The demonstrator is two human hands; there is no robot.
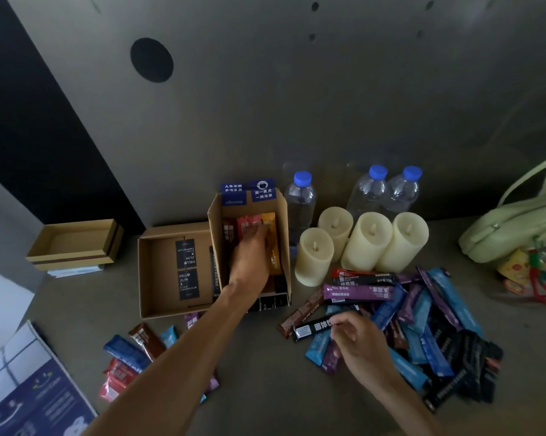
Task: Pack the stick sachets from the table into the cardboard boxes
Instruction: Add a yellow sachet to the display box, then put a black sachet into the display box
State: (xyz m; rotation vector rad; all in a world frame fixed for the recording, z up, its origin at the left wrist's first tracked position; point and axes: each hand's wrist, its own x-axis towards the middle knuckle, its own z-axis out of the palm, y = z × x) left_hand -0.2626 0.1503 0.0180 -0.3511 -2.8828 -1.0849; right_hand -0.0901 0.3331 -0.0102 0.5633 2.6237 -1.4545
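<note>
A tall open cardboard box (282, 234) stands mid-table with red, orange and brown stick sachets (273, 243) inside. My left hand (249, 256) reaches into it, its fingers on the sachets; whether they grip one is unclear. My right hand (360, 344) pinches a black stick sachet (312, 328) at the edge of a large pile of blue, purple and black sachets (423, 328). A smaller heap of sachets (133, 354) lies at the lower left. A flat open cardboard box (158, 278) holding black cards sits left of the tall box.
Three cream candles (360, 243) and a fourth stand right of the tall box, with three water bottles (300, 202) behind. A pale green bag (517, 228) lies far right. A small tan box (73, 243) is at the left, a blue printed sheet (35, 401) at bottom left.
</note>
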